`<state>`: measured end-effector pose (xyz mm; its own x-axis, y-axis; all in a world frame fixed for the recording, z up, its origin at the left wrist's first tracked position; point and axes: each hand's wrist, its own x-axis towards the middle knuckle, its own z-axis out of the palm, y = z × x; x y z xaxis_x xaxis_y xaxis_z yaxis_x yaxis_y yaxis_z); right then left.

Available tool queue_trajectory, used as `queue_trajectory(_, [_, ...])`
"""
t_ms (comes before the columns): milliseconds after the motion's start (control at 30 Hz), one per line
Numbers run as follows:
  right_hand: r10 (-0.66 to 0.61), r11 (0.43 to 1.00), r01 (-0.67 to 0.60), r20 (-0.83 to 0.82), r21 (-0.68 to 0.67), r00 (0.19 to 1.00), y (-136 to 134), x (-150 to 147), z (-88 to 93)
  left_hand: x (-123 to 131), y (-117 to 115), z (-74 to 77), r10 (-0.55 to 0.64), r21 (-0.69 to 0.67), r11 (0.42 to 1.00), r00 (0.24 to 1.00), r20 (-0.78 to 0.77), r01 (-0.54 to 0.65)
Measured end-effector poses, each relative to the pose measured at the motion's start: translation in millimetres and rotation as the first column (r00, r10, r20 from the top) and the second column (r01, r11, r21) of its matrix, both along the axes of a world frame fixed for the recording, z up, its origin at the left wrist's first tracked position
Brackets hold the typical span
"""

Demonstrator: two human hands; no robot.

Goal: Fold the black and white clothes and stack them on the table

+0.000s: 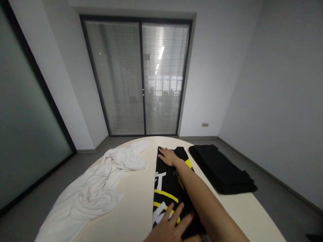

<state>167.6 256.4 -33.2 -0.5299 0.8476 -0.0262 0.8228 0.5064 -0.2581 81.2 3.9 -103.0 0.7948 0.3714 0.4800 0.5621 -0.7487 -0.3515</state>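
Observation:
A black T-shirt [165, 181] with white lettering and yellow stripes lies in a long, narrow fold on the table. Near its far end, my right hand [168, 157] rests flat on the cloth, fingers spread. My left hand [173, 224] lies over the near part with its fingers apart, partly cut off by the bottom edge of the view. Neither hand grips the fabric. My right forearm crosses above the shirt and hides some of its right side.
The pale round-edged table [131, 201] bears a crumpled white garment [101, 181] on the left. Folded black clothes [224, 168] are stacked at the right. Beyond the table stand a glass door with blinds [161, 101] and white walls [214, 67].

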Motion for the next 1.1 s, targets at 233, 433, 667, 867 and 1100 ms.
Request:
queue_trajectory(233, [-0.300, 0.923, 0.315, -0.102, 0.222, 0.949, -16, 53, 13.6, -5, -7, 24.0, -0.026, -0.056, 0.998, 0.999, -0.038, 0.024])
queue_trajectory(433, [-0.420, 0.900, 0.421, -0.039, 0.112, 0.907, -16, 76, -3.9, -6, -9, 28.5, -0.048, -0.113, 0.993, 0.997, -0.060, 0.041])
queue_trajectory(667, [-0.487, 0.873, 0.487, -0.002, -0.016, 0.873, 9, 75, -22.3, -3, -6, 14.3, -0.028, -0.115, 0.993, 1.000, 0.009, 0.029])
queue_trajectory(867, [-0.515, 0.856, 0.517, -0.086, 0.004, 0.853, 14, 72, -26.8, -6, -6, 27.4, -0.043, -0.322, 0.945, 0.997, 0.068, 0.062])
queue_trajectory(1100, [-0.511, 0.846, 0.531, -0.209, 0.053, 0.834, -3, 85, -13.8, -17, 1, 54.8, 0.387, -0.673, 0.739, 0.804, 0.451, 0.022])
